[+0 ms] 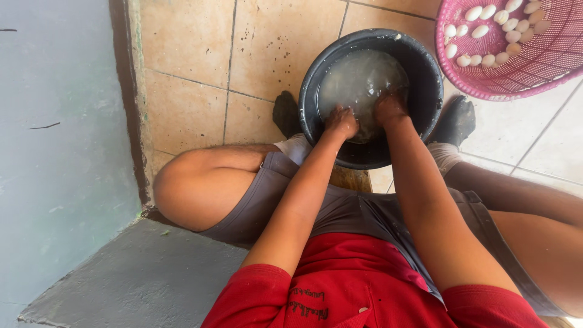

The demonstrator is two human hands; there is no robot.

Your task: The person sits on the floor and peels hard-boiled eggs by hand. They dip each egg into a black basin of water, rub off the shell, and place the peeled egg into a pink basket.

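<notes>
A black round basin filled with cloudy water stands on the tiled floor between my feet. Both my hands are dipped into the water at its near side. My left hand has its fingers curled under the surface. My right hand sits close beside it, also partly under the water. Whatever the hands hold is hidden by the murky water. I am seated low with my knees spread on either side of the basin.
A pink plastic basket with several pale eggs stands at the upper right, close to the basin. A grey-blue wall and a grey step lie to the left. Beige tiles cover the floor.
</notes>
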